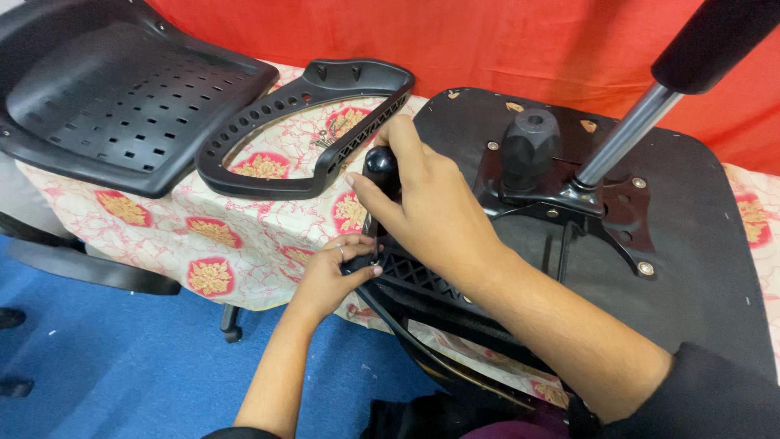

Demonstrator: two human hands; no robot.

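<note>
My right hand [422,203] grips the round black handle of a screwdriver [380,165], held upright over the near left edge of an upturned black chair seat [699,244]. Below it, my left hand [337,272] pinches the tool's lower end against a black ribbed armrest bracket [418,272] that lies along the seat's edge. The tip and any screw are hidden by my fingers. In the middle of the seat sits the black metal tilt mechanism [561,191], with a knob and a silver gas-lift rod [626,134] rising to the upper right.
A loose black armrest loop [268,167] lies on the patterned tablecloth [203,236] to the left. A perforated black chair back [106,97] rests at the far left. A red cloth [487,41] hangs behind. Blue floor [122,366] and a chair base lie below.
</note>
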